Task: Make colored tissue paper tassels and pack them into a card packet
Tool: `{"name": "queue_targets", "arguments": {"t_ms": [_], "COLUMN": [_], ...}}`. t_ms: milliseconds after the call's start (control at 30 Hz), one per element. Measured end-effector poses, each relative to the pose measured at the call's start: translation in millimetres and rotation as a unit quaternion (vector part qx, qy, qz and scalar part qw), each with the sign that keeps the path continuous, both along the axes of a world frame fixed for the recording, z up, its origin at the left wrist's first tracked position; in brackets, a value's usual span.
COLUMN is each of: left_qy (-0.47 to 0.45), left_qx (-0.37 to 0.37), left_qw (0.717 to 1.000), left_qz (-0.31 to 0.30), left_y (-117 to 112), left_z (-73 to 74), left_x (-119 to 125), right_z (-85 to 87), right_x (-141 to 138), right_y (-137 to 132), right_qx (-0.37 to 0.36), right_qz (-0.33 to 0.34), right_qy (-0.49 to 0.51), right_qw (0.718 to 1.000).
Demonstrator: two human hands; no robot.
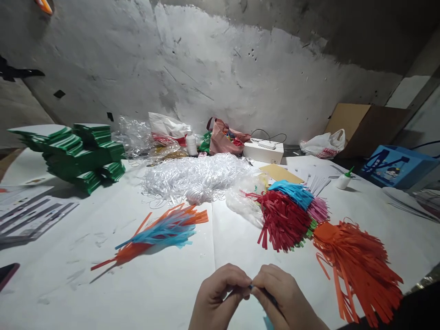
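Note:
My left hand [220, 295] and my right hand [287, 293] meet at the front middle of the table, fingertips pinched together. Between them is a narrow blue paper piece [251, 287], mostly hidden by the fingers. Light blue paper [268, 322] shows below my right hand and looks like part of the same piece. To the left lie orange and light blue paper tassels [165, 231], their twisted ends pointing left. Right of my hands rests a heap of orange fringed paper [360, 270]. Dark red fringe [287, 220] and blue fringe [292, 192] are stacked behind it.
Green stacked bundles [82, 156] stand at the left. Shiny white ribbon strands [199, 176] cover the table's middle back. A small glue bottle [343, 180] stands near a blue bag [400, 165] at the right. A phone-like edge [7, 275] shows at far left.

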State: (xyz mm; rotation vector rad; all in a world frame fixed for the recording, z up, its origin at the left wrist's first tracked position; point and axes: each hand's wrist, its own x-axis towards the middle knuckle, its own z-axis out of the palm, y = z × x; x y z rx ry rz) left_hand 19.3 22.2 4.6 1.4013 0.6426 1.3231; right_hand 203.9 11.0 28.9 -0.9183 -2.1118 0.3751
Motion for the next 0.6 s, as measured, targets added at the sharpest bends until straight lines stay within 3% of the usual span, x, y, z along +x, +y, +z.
{"name": "queue_targets", "arguments": {"t_ms": [100, 233, 433, 500, 600], "left_qy": [0.013, 0.032, 0.05, 0.043, 0.023], "left_qx": [-0.002, -0.008, 0.036, 0.017, -0.067], "left_qw": [1.0, 0.999, 0.998, 0.999, 0.997], "left_qz": [0.012, 0.03, 0.019, 0.014, 0.014], "left_y": [-1.2, -3.4, -3.4, -2.7, -1.4], "left_z": [-0.2, -1.0, -7.3, -10.0, -11.1], "left_x": [-2.0, -3.8, -1.1, 0.4, 0.3], "right_z": [-4.5, -6.8, -14.0, -16.3, -23.4], "right_x": [-1.6, -2.2, -2.1, -1.0, 1.9], "right_y": [-2.2, -4.1, -2.0, -2.0, -1.5], "right_qx": [0.005, -0.042, 0.011, -0.003, -0.019], "right_qz": [-0.021, 0.011, -0.004, -0.004, -0.009], "right_qy": [0.011, 0.018, 0.003, -0.012, -0.027], "right_qw": [1.0, 0.999, 1.0, 1.0, 0.999]}}
